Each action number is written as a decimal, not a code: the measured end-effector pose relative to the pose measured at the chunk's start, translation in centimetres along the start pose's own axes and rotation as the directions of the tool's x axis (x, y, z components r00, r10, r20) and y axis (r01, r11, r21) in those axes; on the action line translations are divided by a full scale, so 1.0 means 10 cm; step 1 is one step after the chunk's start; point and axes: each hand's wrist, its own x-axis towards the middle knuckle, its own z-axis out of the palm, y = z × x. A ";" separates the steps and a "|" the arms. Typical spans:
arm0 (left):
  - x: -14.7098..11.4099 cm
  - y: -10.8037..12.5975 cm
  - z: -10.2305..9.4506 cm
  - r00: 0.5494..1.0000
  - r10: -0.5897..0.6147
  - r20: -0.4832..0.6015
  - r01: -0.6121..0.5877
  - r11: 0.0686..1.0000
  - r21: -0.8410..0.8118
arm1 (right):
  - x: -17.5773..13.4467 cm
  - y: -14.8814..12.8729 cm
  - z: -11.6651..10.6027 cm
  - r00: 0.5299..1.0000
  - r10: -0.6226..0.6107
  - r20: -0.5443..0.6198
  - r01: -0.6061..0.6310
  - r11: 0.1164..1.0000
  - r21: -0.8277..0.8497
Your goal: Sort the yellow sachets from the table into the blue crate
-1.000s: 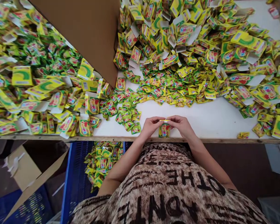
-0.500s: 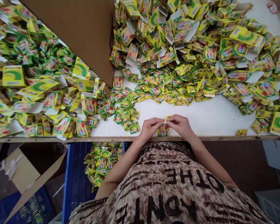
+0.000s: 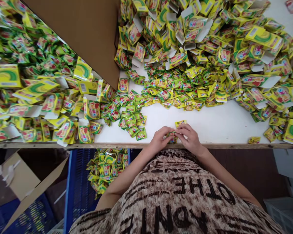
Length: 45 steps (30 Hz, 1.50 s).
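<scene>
Nearest, looking down over a printed shirt (image 3: pixel 171 195) set just beside the table's wooden edge (image 3: pixel 217 146). Beneath that edge, beyond the left forearm, showing a blue crate (image 3: pixel 72 172) with packets (image 3: pixel 107 172) in it, perhaps placed there for being close to the table front.

Just past the edge, gripping a small box (image 3: pixel 172 140) with the left hand (image 3: pixel 159 138) and the right hand (image 3: pixel 188 139), fingers and thumbs bent in and meeting at its upper part. Held low and central, probably for a steady pinch from both sides. Cannot tell whether pressed against the tabletop or slightly lifted, nor how its top lies behind the fingers.

Just beyond the right fingers, lying by itself: a yellow packet (image 3: pixel 180 123). To the right, near the edge, another packet (image 3: pixel 254 139). Between these, finding white tabletop (image 3: pixel 219 123) with room for sliding either hand sideways; tighter on the left, bounded by green packets (image 3: pixel 134 120), and near the front, limited by the edge.

Farther out, heaped in a ring: loose packets (image 3: pixel 175 87), then right-hand boxes (image 3: pixel 266 81) and left-hand boxes (image 3: pixel 51 104), divided by a big carton (image 3: pixel 95 39), seemingly acting as a wall.
</scene>
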 end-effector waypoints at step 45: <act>0.88 0.05 0.36 0.983 -0.176 0.046 0.095 0.715 0.693 | 0.22 0.39 -0.23 0.716 0.676 -0.175 -0.464 0.648 0.604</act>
